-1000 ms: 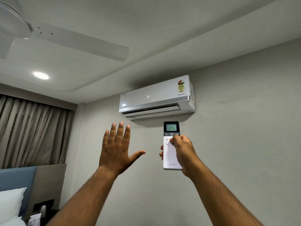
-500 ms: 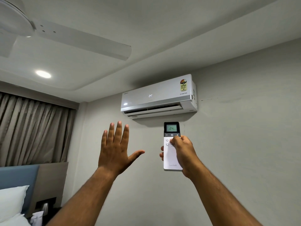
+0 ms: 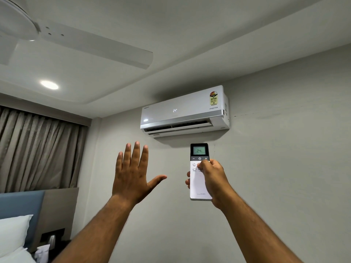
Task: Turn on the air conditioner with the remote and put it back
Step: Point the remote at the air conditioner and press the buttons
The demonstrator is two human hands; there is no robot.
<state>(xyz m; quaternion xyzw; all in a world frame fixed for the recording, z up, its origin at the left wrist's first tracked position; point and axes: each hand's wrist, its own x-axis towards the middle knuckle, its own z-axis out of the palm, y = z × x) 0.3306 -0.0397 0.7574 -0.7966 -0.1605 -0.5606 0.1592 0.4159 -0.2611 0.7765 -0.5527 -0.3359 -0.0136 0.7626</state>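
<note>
Remote [image 3: 199, 179] raised toward the air conditioner [image 3: 184, 111] high on the wall [image 3: 284, 149]: the right hand [image 3: 212, 179] wraps the white handset from its right edge, fingertips showing past the left edge, thumb resting on the buttons just below the dark power row. The grip leaves the thumb free to press while the screen, reading 24, faces the person. The remote is carried by nothing but that hand, held in the air just under the unit's lower right end and clear of the wall.

Its long axis runs near upright, tilted only slightly; the screen end points up at the unit, the branded end down toward the wrist. That aim presumably puts the emitter end in line with the unit's receiver.

The left hand [image 3: 133, 173] is empty and spread flat, fingers up and close together, thumb out to the right, palm toward the wall, near the remote but apart from it. It looks lifted to test for airflow beneath the louvre, though that is a reading, not a certainty.

The unit's panel shows 24 and its lower flap stands open, which suggests the switching-on is done and only the return of the remote is left. Where it belongs is not visible here; a bed [image 3: 13, 234] with a pillow occupies the lower left corner, curtains [image 3: 38, 149] hang above it, and a fan [image 3: 76, 44] crosses the ceiling.
</note>
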